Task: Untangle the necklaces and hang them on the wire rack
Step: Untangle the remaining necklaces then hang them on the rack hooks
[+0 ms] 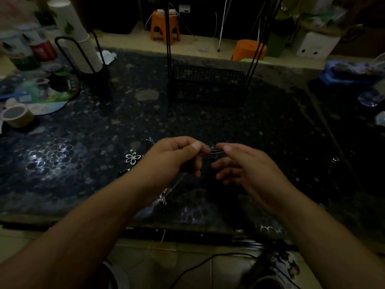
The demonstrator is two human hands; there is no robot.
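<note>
Left hand: your left hand (177,156) is pinching a thin silver necklace (214,152) between thumb and forefinger, above the table (270,130).
Right hand: your right hand (245,165) is hovering just beside it, fingers loosely spread, fingertips at the strand; whether it is gripping, I cannot tell.
Necklace: it is stretching between your hands, a chain (177,184) trailing down to a charm (163,198).
Flower pendant: the flower pendant (132,157) is lying on the table, left of your wrist.
Wire rack: the wire rack (208,86) is standing well beyond your hands.
</note>
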